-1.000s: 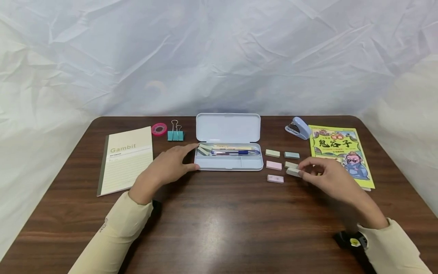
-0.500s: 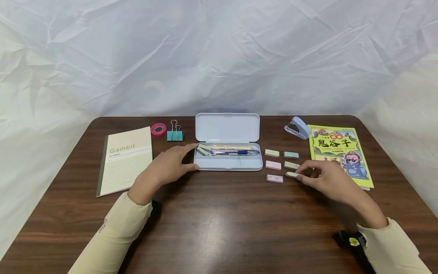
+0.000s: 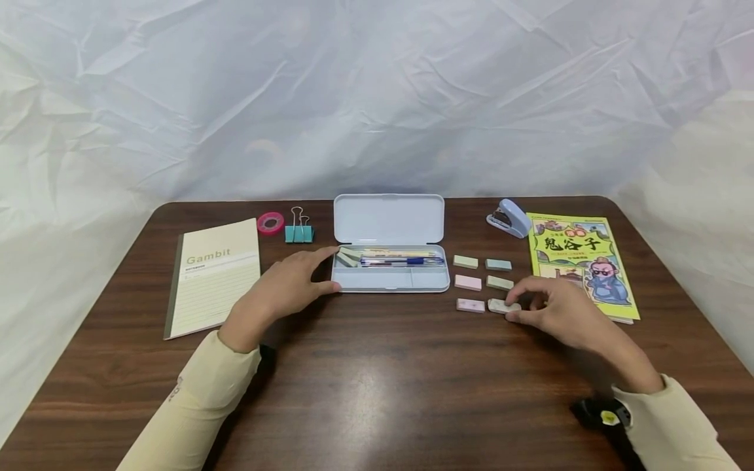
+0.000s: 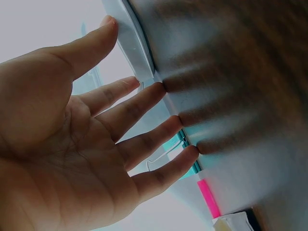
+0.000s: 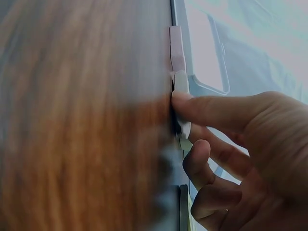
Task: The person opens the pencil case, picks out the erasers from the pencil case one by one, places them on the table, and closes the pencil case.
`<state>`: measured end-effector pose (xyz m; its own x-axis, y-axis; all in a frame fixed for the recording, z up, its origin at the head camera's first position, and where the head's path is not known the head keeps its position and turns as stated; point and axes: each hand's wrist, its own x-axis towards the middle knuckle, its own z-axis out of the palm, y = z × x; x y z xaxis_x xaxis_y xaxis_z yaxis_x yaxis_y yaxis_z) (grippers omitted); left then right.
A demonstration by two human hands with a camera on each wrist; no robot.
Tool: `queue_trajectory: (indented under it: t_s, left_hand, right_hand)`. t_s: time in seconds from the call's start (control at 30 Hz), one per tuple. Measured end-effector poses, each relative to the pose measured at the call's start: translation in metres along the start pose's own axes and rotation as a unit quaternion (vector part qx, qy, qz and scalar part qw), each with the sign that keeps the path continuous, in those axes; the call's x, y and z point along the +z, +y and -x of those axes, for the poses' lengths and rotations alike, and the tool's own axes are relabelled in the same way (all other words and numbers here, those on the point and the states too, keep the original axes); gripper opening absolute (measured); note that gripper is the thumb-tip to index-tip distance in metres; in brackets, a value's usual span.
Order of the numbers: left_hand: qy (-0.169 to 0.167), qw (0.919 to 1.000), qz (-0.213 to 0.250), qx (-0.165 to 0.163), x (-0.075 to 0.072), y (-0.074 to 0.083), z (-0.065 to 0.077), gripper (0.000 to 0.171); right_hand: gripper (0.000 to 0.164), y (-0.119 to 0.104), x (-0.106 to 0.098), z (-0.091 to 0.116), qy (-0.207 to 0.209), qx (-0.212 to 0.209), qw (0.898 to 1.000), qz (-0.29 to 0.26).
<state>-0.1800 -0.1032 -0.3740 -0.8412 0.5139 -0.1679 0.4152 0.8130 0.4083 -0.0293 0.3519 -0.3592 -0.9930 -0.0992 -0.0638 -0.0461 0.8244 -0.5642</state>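
In the head view my right hand [image 3: 556, 313] pinches a whitish eraser [image 3: 499, 306] by its right end, low at the table; the right wrist view shows the thumb on this eraser [image 5: 181, 79]. It lies in line with a lilac eraser [image 3: 470, 305] to its left. Behind these are a pink eraser [image 3: 468, 282], a green one [image 3: 499, 282], a pale yellow one [image 3: 465, 261] and a blue one [image 3: 498, 264]. My left hand [image 3: 288, 282] has straight, spread fingers, with thumb and index fingertip at the left side of an open pencil case [image 3: 377, 280] holding pens [image 3: 406, 261] and pale green erasers [image 3: 347, 257].
On the left lie a notebook [image 3: 215, 281], a pink tape roll [image 3: 270, 224] and a teal binder clip [image 3: 299, 233]. At the right are a blue stapler [image 3: 511, 219] and a yellow comic book [image 3: 580, 261]. A white cloth [image 3: 377, 98] hangs behind the brown table [image 3: 377, 379].
My right hand has brought the whitish eraser down and toward me, from overlapping the green eraser to beside the lilac one, and its flat top now shows. The left hand stays at the case.
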Motion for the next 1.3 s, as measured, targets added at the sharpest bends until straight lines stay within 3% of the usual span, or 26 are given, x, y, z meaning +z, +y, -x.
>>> queue_trajectory:
  t_s: [0.13,0.27,0.5,0.6,0.67,0.8,1.0,1.23,1.3]
  left_hand:
    - [0.006,1.0000,0.000,-0.004,0.011,-0.015,-0.008,0.087]
    - [0.013,0.9999,0.006,-0.006,0.015,-0.021,-0.009,0.088]
    - [-0.001,1.0000,0.002,-0.009,-0.009,0.010,0.013,0.082]
    - [-0.005,0.9999,0.006,-0.010,-0.016,0.019,0.019,0.080]
    - [-0.001,0.9999,0.005,-0.011,-0.014,0.017,0.017,0.079]
    - [0.002,0.9999,0.005,-0.009,-0.008,0.007,0.011,0.082]
    - [0.018,0.9998,0.000,-0.003,0.016,-0.019,-0.011,0.086]
    - [-0.003,0.9999,0.009,-0.007,-0.003,0.006,0.002,0.083]
    - [0.000,1.0000,0.007,-0.006,-0.003,0.006,0.003,0.083]
  right_hand:
    - [0.013,-0.002,0.003,-0.002,-0.001,0.005,1.000,0.000]
    - [0.013,-0.004,0.005,-0.004,0.000,0.008,1.000,0.007]
    - [0.014,-0.008,0.002,-0.005,-0.013,0.011,1.000,0.001]
    - [0.013,-0.010,-0.002,-0.007,-0.011,0.017,1.000,0.003]
    - [0.014,-0.014,-0.003,-0.009,0.000,0.018,1.000,0.007]
    - [0.020,-0.029,-0.001,-0.018,0.015,0.016,1.000,0.007]
    - [0.029,-0.062,0.013,-0.042,0.023,-0.016,1.000,-0.013]
    - [0.032,-0.098,0.034,-0.070,0.026,-0.025,0.999,-0.029]
    - [0.032,-0.109,0.041,-0.079,0.025,-0.019,0.999,-0.031]
